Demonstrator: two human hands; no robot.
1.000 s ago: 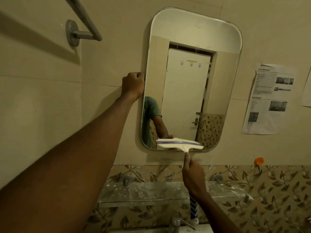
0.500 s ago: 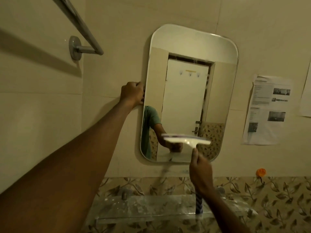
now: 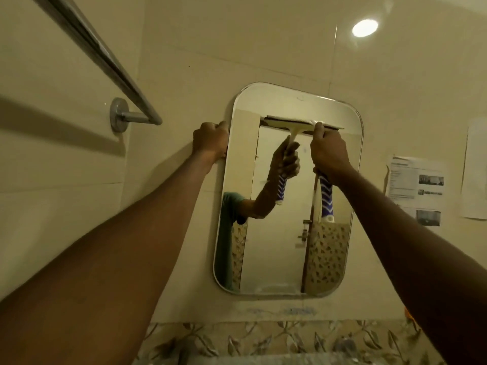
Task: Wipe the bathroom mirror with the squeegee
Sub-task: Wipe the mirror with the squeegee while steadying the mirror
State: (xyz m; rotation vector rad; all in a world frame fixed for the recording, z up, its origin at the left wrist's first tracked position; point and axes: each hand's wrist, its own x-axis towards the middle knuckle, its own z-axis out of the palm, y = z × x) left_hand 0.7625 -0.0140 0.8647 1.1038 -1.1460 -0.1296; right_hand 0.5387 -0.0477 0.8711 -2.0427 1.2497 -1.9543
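Note:
A rounded rectangular mirror (image 3: pixel 326 259) hangs on the beige tiled wall. My right hand (image 3: pixel 328 154) grips the squeegee (image 3: pixel 325 198) by its blue-and-white handle. The white blade lies level against the glass near the mirror's top. My left hand (image 3: pixel 210 140) is closed on the mirror's upper left edge. The glass reflects my arm, the squeegee and a white door.
A chrome towel bar (image 3: pixel 105 59) juts from the wall at upper left. Printed paper sheets (image 3: pixel 416 188) are stuck to the wall right of the mirror. A leaf-patterned tile band (image 3: pixel 263 341) runs below. A ceiling light reflects (image 3: pixel 365 28) at upper right.
My right hand has carried the squeegee from the mirror's bottom edge up to near its top. My view has tilted upward. My left hand has stayed on the mirror's left edge.

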